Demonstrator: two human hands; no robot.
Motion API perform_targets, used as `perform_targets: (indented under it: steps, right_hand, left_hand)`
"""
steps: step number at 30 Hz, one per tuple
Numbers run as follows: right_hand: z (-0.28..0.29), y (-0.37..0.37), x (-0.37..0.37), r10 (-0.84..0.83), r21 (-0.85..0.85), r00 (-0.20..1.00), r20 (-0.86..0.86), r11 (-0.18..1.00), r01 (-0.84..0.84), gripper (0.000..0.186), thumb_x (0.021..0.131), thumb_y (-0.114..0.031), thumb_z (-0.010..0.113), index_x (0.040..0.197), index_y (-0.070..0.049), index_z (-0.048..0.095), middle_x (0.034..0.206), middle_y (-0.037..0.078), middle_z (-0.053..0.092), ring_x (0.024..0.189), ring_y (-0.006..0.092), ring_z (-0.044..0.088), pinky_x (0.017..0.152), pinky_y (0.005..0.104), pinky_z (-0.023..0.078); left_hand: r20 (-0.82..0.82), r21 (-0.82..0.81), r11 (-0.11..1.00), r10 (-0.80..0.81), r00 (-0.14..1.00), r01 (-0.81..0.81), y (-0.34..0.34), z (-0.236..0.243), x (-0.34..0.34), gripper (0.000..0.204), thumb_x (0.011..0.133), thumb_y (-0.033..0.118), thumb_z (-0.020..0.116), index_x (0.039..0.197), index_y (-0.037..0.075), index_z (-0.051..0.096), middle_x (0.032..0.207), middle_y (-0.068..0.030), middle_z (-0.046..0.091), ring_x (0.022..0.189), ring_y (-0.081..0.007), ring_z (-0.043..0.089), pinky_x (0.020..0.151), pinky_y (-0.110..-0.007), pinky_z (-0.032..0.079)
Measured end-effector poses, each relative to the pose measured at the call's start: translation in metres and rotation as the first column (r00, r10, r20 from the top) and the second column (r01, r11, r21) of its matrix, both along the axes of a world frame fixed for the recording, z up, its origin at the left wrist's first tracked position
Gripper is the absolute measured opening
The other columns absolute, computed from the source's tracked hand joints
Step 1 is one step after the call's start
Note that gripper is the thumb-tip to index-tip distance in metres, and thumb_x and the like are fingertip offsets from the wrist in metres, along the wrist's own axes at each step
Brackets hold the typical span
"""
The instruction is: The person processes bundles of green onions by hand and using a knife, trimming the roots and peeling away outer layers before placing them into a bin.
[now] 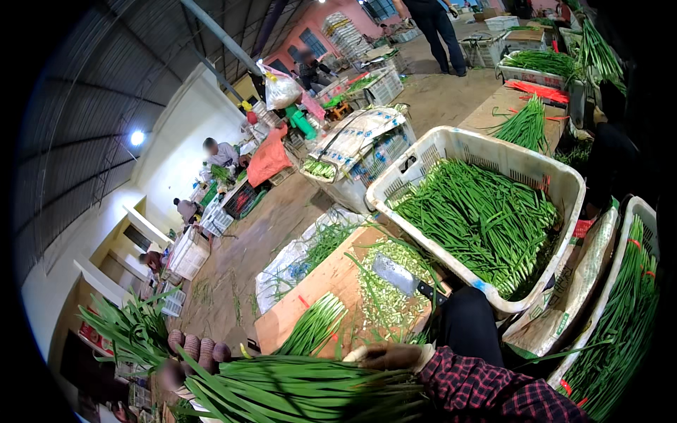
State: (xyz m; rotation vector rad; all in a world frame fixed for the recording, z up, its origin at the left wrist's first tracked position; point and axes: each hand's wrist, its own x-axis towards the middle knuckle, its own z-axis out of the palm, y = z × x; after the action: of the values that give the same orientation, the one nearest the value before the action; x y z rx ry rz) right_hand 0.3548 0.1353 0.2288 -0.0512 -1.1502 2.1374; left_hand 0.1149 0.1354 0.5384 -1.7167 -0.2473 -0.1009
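At the near side of the board, I've got my left hand wrapped around leaves, probably light, floppy, easily bruised, best gripped mid-bunch; right hand's hold, can't tell.

Long leaves block the near side of the wooden board; its bare strip between the tied bundle and chopped stems is free from above. The knife and dark-clad knee obstruct rightward, beside the open-topped crate's wall.
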Motion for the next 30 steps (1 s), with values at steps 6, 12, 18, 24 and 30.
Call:
perform_targets:
  steps: [6, 12, 18, 24, 30]
  right_hand:
    - [-0.113, 0.011, -0.002, -0.076, 0.170, 0.960, 0.269, 0.985, 0.031, 0.054, 0.088, -0.026, 0.058, 0.132, -0.001, 0.039, 0.133, 0.010, 0.044, 0.119, 0.0159, 0.040, 0.099, 0.0307, 0.032]
    - [-0.068, -0.016, 0.004, 0.191, -0.241, 0.924, -0.331, 0.930, -0.279, 0.045, 0.086, -0.018, 0.060, 0.126, -0.002, 0.046, 0.122, 0.006, 0.052, 0.105, 0.0128, 0.050, 0.089, 0.0285, 0.041]
    - [-0.061, -0.021, 0.000, -0.014, -0.402, 0.997, -0.071, 0.915, -0.016, 0.035, 0.087, -0.004, 0.052, 0.122, -0.002, 0.049, 0.116, 0.005, 0.055, 0.099, 0.0156, 0.054, 0.085, 0.0295, 0.043]
    - [-0.046, -0.018, 0.018, -0.264, -0.602, 0.951, 0.163, 0.737, 0.308, 0.013, 0.090, -0.015, 0.051, 0.094, -0.005, 0.058, 0.060, 0.000, 0.048, 0.041, 0.0077, 0.034, 0.036, 0.0246, 0.023]
    - [-0.058, -0.029, 0.026, -0.698, 0.710, 0.245, 0.673, 0.703, 0.050, 0.029, 0.082, -0.024, 0.057, 0.103, -0.005, 0.060, 0.078, 0.016, 0.064, 0.074, 0.0269, 0.063, 0.067, 0.0334, 0.049]
  left_hand:
    - [0.473, 0.449, -0.274, 0.881, 0.034, 0.850, -0.006, -0.034, 0.033, 0.016, 0.086, 0.027, 0.051, 0.088, 0.012, 0.047, 0.061, 0.0063, 0.034, 0.054, -0.0096, 0.034, 0.062, -0.027, 0.033]
    - [0.320, 0.605, 0.364, 0.704, -0.635, 0.708, -0.008, -0.031, 0.018, 0.028, 0.088, 0.029, 0.051, 0.106, 0.008, 0.051, 0.065, 0.0056, 0.037, 0.058, -0.0109, 0.037, 0.068, -0.028, 0.041]
    - [0.629, 0.451, -0.328, 0.776, -0.035, 0.830, -0.009, -0.021, -0.003, 0.026, 0.087, 0.026, 0.055, 0.103, 0.006, 0.052, 0.068, 0.0051, 0.040, 0.061, -0.0095, 0.039, 0.064, -0.026, 0.040]
    - [0.836, 0.097, -0.329, 0.540, 0.103, 0.939, 0.028, -0.004, -0.065, 0.028, 0.090, 0.023, 0.049, 0.112, 0.006, 0.049, 0.097, -0.0073, 0.051, 0.086, -0.0199, 0.050, 0.080, -0.036, 0.043]
    - [0.895, 0.151, 0.346, 0.349, -0.276, 0.926, 0.064, 0.017, -0.106, 0.034, 0.092, 0.023, 0.045, 0.120, 0.007, 0.052, 0.119, -0.0122, 0.055, 0.104, -0.0251, 0.055, 0.096, -0.041, 0.042]
